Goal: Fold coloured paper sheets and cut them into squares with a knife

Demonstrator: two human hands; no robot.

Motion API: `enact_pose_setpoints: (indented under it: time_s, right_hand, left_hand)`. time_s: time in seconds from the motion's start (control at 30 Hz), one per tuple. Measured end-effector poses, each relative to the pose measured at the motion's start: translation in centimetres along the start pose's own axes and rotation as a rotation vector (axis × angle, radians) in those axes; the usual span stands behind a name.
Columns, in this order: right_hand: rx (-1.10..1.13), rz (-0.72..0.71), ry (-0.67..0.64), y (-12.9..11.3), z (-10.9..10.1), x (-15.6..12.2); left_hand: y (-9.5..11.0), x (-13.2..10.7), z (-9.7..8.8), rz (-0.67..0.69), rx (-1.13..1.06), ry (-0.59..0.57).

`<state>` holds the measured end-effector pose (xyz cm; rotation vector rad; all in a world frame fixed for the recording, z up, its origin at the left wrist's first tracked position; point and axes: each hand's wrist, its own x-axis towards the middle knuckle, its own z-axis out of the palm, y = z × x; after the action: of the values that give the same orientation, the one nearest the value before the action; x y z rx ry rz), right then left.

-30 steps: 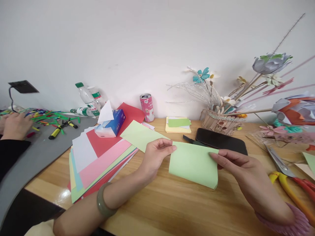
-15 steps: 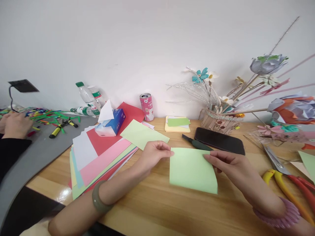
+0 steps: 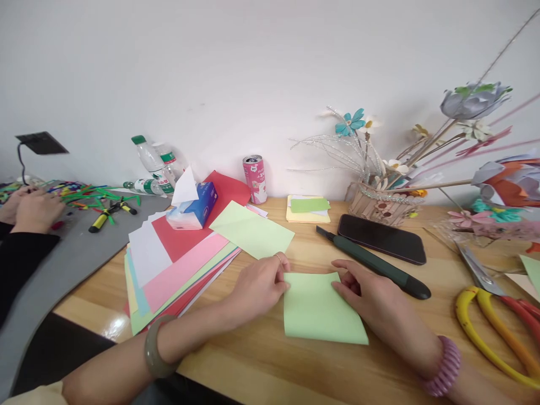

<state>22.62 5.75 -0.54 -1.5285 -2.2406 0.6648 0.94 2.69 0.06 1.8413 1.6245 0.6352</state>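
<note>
Head view: left hand (image 3: 259,287) pinches smooth folded green paper (image 3: 318,312); right hand (image 3: 373,295) presses, unclenched.

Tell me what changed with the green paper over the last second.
The folded green paper came down from the air onto the table; the left hand and right hand lowered with it and now rest on its upper corners. The coloured paper stack, phone and scissors stayed put.

both hands (image 3: 261,284) low, fingers flat
</note>
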Motion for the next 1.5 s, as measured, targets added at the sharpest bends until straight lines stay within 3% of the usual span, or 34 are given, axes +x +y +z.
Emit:
enact_pose_setpoints:
  time_s: [0.1,0.2,0.33,0.43,0.67,0.83,1.0,1.2,1.5]
  right_hand:
    - [-0.083,-0.056,0.031,0.3,0.2,-0.1]
    - [-0.123,-0.126,0.037,0.8,0.0,0.0]
    - [-0.100,-0.302,-0.033,1.0,-0.5,0.7]
    - [-0.074,-0.448,-0.116,1.1,-0.8,1.2]
    - [-0.140,-0.618,-0.219,1.3,-2.4,2.0]
    - [-0.143,-0.683,-0.272,-1.7,-3.2,0.8]
    - [-0.075,-0.731,-0.471,-4.3,-1.8,-0.3]
    - [-0.135,-0.708,-0.651,-2.4,-0.1,-0.7]
    - [-0.246,-0.718,-0.667,-2.4,0.3,-2.0]
  left_hand:
    - [0.0,0.2,-0.3,0.034,0.086,-0.028]
    - [-0.1,0.8,-0.7,0.189,0.171,-0.077]
    - [-0.2,2.0,-1.2,0.533,0.171,-0.301]
    - [0.1,3.2,-1.5,0.648,0.133,-0.482]
    - [0.8,6.1,-1.5,0.545,0.209,-0.682]
    - [0.9,7.5,-1.2,0.503,0.177,-0.794]
    - [1.2,8.1,-1.2,0.499,0.162,-0.846]
    - [1.5,8.2,-1.4,0.498,0.185,-0.906]
    - [1.9,7.9,-1.5,0.592,0.230,-0.899]
